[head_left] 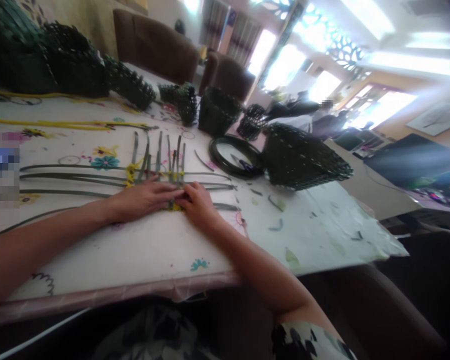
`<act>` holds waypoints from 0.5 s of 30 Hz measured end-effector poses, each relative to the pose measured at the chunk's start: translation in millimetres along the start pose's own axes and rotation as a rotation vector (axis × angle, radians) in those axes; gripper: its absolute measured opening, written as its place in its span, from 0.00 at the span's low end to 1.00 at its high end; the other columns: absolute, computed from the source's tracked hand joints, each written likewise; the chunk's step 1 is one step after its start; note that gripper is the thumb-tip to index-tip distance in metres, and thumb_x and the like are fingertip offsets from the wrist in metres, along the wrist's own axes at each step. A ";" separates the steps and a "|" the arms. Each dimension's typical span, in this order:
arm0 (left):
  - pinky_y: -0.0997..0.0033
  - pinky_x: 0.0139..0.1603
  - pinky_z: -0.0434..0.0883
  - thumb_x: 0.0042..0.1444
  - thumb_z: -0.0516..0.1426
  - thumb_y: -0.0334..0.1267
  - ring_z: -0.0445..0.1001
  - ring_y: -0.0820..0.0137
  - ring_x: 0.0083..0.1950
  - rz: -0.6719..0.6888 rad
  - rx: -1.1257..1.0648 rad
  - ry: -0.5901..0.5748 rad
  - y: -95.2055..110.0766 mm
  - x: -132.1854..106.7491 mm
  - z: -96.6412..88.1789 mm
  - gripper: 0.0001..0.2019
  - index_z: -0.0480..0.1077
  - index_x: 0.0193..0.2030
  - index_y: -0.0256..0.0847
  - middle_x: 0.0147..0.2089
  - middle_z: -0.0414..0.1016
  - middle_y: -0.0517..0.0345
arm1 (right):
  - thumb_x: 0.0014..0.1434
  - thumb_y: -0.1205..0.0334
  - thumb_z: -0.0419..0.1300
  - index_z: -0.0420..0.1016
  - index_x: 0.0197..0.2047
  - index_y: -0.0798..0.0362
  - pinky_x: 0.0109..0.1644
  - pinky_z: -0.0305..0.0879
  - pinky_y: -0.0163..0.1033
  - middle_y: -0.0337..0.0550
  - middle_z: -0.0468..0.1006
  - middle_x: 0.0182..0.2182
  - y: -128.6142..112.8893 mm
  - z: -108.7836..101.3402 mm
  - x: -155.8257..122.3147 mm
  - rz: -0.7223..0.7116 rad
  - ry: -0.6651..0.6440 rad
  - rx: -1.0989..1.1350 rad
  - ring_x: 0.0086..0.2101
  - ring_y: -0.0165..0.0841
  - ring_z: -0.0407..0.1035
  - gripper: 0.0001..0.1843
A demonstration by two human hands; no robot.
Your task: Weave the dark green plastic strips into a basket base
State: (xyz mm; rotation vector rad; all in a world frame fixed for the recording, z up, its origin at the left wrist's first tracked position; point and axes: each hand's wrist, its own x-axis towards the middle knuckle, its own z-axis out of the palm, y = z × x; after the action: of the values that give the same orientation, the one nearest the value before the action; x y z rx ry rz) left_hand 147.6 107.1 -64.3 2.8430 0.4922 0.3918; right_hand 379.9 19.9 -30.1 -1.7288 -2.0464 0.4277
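In the head view, flat, ribbon-like strips of dark green are crossing into an open weave [158, 165], its crossings being caught with narrower bits of bright yellow. Behind it I'm seeing a smooth green coil [227, 169], a large basket [303, 155] lying tipped on its side, glossy and tightly plaited, and a row of smaller baskets [217, 110] showing rougher, knobbly rims. Yellow strips [48, 123] are lying loose towards the left.

Everything is resting on a pale tablecloth [135, 255] printed with teal, yellow and pink flowers, scraps scattering its right end. Brown padded chairs [153, 47] are standing beyond, and windows [285, 57] are glaring, blurring the room.

The weave is sitting near the table's front edge, under both hands. Its long axis is running left to right, the longest ends trailing leftward; shorter ends are pointing away from the worker. The left hand [150, 197] is lying across it, fingers extended and close together; the right hand [198, 205] is meeting those fingertips, its own fingers bending. I cannot tell whether either is pinching a strip.
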 end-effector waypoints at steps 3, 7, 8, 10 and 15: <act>0.46 0.82 0.51 0.80 0.43 0.48 0.70 0.58 0.72 0.021 0.030 -0.019 1.0 1.9 -2.3 0.27 0.62 0.80 0.53 0.73 0.72 0.49 | 0.68 0.60 0.69 0.76 0.37 0.52 0.50 0.62 0.40 0.44 0.75 0.42 -0.8 -0.6 -2.0 -0.009 -0.003 -0.028 0.44 0.37 0.69 0.08; 0.50 0.73 0.62 0.79 0.44 0.49 0.73 0.57 0.61 0.076 0.062 -0.014 1.4 9.8 -10.7 0.26 0.76 0.70 0.50 0.64 0.77 0.46 | 0.67 0.60 0.69 0.77 0.44 0.51 0.51 0.62 0.40 0.45 0.77 0.45 -1.6 -0.2 -4.5 0.014 0.050 -0.037 0.46 0.38 0.70 0.07; 0.51 0.69 0.65 0.79 0.45 0.50 0.73 0.57 0.58 0.080 0.068 0.000 0.7 13.2 -12.9 0.26 0.78 0.67 0.49 0.60 0.78 0.45 | 0.67 0.60 0.69 0.77 0.44 0.51 0.52 0.63 0.41 0.45 0.77 0.46 -1.7 0.0 -5.0 0.007 0.049 -0.046 0.46 0.38 0.70 0.07; 0.55 0.62 0.69 0.78 0.46 0.52 0.73 0.59 0.51 0.083 0.048 0.015 -1.9 20.9 -16.1 0.25 0.82 0.61 0.47 0.52 0.77 0.46 | 0.69 0.60 0.68 0.77 0.43 0.50 0.53 0.63 0.42 0.45 0.78 0.46 -1.8 0.0 -5.4 -0.017 0.023 -0.073 0.47 0.39 0.71 0.05; 0.56 0.61 0.73 0.77 0.50 0.50 0.74 0.57 0.55 0.086 -0.033 0.042 -2.2 32.4 -16.5 0.22 0.82 0.47 0.41 0.55 0.76 0.44 | 0.71 0.58 0.66 0.79 0.44 0.50 0.54 0.63 0.44 0.47 0.79 0.47 -2.1 -1.4 -4.9 -0.053 -0.017 -0.139 0.49 0.41 0.71 0.05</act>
State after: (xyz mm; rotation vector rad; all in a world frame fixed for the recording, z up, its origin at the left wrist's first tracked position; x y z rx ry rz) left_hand 171.5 123.5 -42.3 2.8361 0.3681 0.4717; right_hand 379.5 14.6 -28.5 -1.7503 -2.1753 0.2904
